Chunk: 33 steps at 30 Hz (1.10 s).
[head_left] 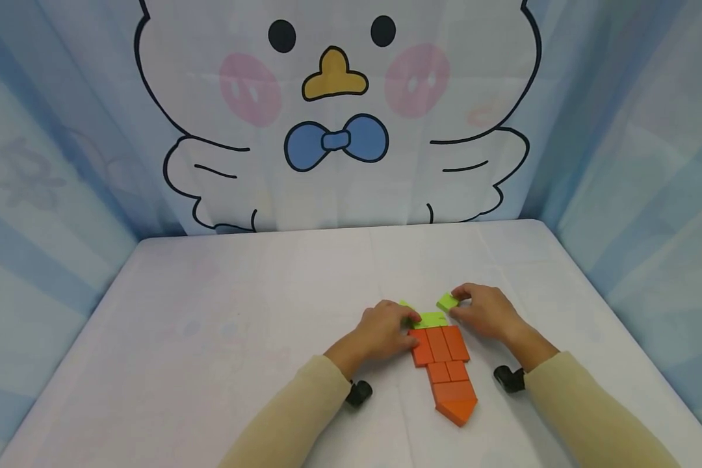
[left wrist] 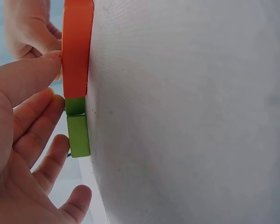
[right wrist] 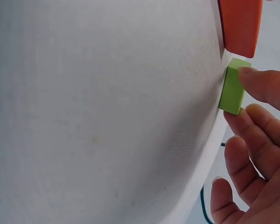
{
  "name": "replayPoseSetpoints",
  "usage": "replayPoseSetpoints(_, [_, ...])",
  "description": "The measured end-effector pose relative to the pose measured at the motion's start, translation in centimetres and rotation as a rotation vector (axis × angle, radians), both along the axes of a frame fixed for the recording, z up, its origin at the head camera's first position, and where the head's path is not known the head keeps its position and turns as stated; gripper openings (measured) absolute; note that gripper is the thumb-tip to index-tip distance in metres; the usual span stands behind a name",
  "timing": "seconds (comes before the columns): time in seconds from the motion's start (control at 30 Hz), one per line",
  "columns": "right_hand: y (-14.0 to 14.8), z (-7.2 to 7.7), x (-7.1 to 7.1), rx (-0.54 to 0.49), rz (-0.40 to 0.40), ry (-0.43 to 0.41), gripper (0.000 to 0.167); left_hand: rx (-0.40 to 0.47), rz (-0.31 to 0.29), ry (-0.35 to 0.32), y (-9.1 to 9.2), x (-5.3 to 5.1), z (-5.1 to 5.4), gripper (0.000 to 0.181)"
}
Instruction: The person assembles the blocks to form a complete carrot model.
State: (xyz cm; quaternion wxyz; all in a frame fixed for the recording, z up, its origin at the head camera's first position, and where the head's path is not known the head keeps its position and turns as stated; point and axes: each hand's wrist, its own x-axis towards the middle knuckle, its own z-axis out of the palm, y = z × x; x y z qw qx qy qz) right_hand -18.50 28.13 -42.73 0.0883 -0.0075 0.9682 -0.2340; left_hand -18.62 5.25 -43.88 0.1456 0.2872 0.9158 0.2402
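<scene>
Orange blocks (head_left: pixel 441 344) lie flat and side by side on the table, narrowing to a point at the near end. Green blocks (head_left: pixel 431 320) adjoin their far edge. My left hand (head_left: pixel 383 330) rests at the left of this shape, its thumb touching an orange block (left wrist: pixel 76 51) and its fingertips by a green block (left wrist: pixel 78 135). Between thumb and fingers, my right hand (head_left: pixel 487 313) pinches another small green block (right wrist: pixel 233 88), just beyond the far right corner of the shape. The left fingers partly cover the green row in the head view.
A white cloth covers the table (head_left: pixel 210 351). Behind it hangs a curtain (head_left: pixel 339 195) with a cartoon face and a blue bow. Blue patterned curtains (head_left: pixel 649 162) stand at the sides. Black wrist cameras (head_left: pixel 359 394) sit below the sleeves.
</scene>
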Motion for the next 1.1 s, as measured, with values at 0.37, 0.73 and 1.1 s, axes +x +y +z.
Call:
replayPoseSetpoints(0.37, [-0.2, -0.1, 0.2, -0.003, 0.018, 0.006, 0.044, -0.016, -0.013, 0.020, -0.1, -0.1, 0.0, 0.034])
replayPoseSetpoints(0.73, [-0.3, 0.0, 0.4, -0.009, 0.050, 0.021, 0.042, -0.020, -0.013, 0.023, -0.2, 0.0, 0.2, 0.035])
replayPoseSetpoints(1.1, [0.3, 0.9, 0.8, -0.033, 0.034, 0.033, 0.049, -0.030, -0.010, 0.019, 0.1, -0.2, 0.4, 0.038])
